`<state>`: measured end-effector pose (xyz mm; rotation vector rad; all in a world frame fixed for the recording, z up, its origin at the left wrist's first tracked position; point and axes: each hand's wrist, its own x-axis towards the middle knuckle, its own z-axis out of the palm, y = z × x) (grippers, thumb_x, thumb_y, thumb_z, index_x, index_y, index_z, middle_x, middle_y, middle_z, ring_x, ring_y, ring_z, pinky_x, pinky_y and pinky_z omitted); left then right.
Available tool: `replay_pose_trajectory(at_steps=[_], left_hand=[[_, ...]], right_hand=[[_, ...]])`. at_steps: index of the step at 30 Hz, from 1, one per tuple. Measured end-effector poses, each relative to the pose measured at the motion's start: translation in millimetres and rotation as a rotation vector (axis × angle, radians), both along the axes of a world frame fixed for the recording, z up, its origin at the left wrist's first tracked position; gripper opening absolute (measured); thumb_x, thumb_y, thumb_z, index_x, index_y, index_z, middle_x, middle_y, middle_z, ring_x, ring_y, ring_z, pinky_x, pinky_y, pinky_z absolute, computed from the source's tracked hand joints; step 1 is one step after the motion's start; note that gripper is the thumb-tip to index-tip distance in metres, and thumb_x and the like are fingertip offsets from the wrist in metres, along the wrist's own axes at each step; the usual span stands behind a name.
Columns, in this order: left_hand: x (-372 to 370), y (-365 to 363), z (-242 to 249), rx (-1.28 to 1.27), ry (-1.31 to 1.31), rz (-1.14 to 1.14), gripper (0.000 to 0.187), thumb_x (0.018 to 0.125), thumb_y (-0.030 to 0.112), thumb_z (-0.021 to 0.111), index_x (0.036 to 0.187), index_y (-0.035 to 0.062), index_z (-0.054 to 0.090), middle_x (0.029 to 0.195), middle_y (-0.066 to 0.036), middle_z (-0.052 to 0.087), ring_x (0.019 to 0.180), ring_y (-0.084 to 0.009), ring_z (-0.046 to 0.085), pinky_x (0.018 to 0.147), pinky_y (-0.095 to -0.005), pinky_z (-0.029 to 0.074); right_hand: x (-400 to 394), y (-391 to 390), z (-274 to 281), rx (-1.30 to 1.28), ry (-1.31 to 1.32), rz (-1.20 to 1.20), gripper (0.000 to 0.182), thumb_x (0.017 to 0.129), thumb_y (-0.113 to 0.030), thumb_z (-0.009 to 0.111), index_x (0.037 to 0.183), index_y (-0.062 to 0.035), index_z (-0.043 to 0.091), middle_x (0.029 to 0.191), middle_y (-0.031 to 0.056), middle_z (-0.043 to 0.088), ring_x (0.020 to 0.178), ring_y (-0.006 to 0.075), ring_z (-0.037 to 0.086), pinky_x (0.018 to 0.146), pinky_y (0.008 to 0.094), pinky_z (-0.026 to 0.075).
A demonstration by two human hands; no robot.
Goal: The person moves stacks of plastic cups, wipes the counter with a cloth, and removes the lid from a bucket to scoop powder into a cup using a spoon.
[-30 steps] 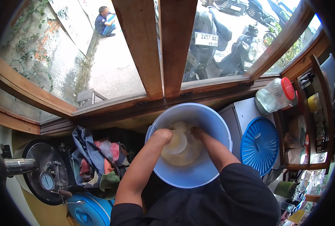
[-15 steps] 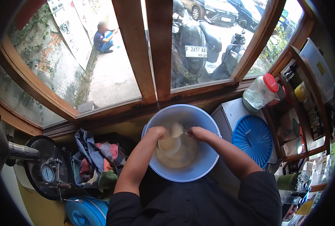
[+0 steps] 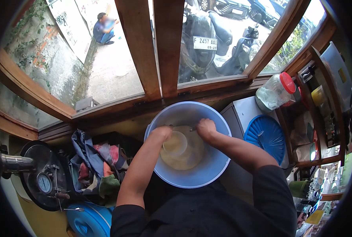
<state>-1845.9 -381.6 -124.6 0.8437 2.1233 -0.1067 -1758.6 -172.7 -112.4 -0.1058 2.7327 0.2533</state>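
A large light-blue tub [image 3: 217,173] stands in front of me with pale, grainy stuff [image 3: 188,160] in its bottom. Inside it on the left, my left hand [image 3: 163,132] is closed on the rim of a round, pale container [image 3: 175,143], which holds some of the same stuff. My right hand [image 3: 205,127] is closed on the handle of a utensil, over the tub's upper right part. Only a short dark piece of the utensil shows at the fingers; its far end cannot be made out.
To the right are a blue ribbed lid [image 3: 265,140], a red-lidded jar [image 3: 273,93] and a shelf [image 3: 322,162]. On the left, crumpled cloths [image 3: 97,162] lie near a black lid with a gauge [image 3: 44,183]. Beyond the window a person [image 3: 104,29] crouches.
My right hand has moved slightly up and right, away from the container. The heaped scoop of pale stuff between my hands no longer shows. The view has shifted a little.
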Motion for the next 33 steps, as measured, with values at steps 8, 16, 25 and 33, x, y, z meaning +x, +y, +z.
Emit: replay_pose_trajectory(at_steps=[8, 16, 25, 33], left_hand=[[3, -3, -11, 0.005, -0.010, -0.006, 0.047, 0.085, 0.021, 0.059, 0.125, -0.0019, 0.061, 0.125, -0.020, 0.063, 0.113, -0.0314, 0.063, 0.097, -0.0437, 0.050], [0, 1, -15, -0.125, 0.172, -0.591, 0.046, 0.086, 0.024, 0.058, 0.124, -0.0015, 0.062, 0.127, -0.019, 0.062, 0.113, -0.0306, 0.063, 0.098, -0.0441, 0.049], [-6, 11, -7, -0.550, 0.749, -2.273, 0.045, 0.088, 0.028, 0.058, 0.123, -0.0010, 0.063, 0.130, -0.017, 0.061, 0.114, -0.0296, 0.062, 0.099, -0.0446, 0.048], [-7, 13, 1, -0.553, 0.730, -2.385, 0.045, 0.090, 0.031, 0.057, 0.122, -0.0006, 0.064, 0.132, -0.016, 0.061, 0.114, -0.0287, 0.062, 0.100, -0.0451, 0.048]], right_hand=[[-20, -11, -137, 0.336, -0.349, 0.504, 0.027, 0.089, -0.034, 0.061, 0.101, -0.0141, 0.075, 0.105, 0.0063, 0.072, 0.097, 0.0272, 0.068, 0.068, 0.0467, 0.048], [31, -26, -171, -0.117, -0.954, 0.413, 0.027, 0.088, -0.027, 0.060, 0.107, -0.0125, 0.072, 0.103, 0.0066, 0.071, 0.095, 0.0207, 0.066, 0.083, 0.0377, 0.049], [17, -18, -82, -0.831, -1.212, 0.002, 0.021, 0.095, -0.017, 0.053, 0.107, -0.0081, 0.067, 0.080, -0.0013, 0.059, 0.075, 0.0124, 0.053, 0.067, 0.0299, 0.044], [-23, 2, 18, -0.817, -1.154, -0.378, 0.019, 0.094, -0.013, 0.051, 0.104, -0.0070, 0.066, 0.066, -0.0070, 0.042, 0.051, 0.0065, 0.033, 0.047, 0.0254, 0.029]])
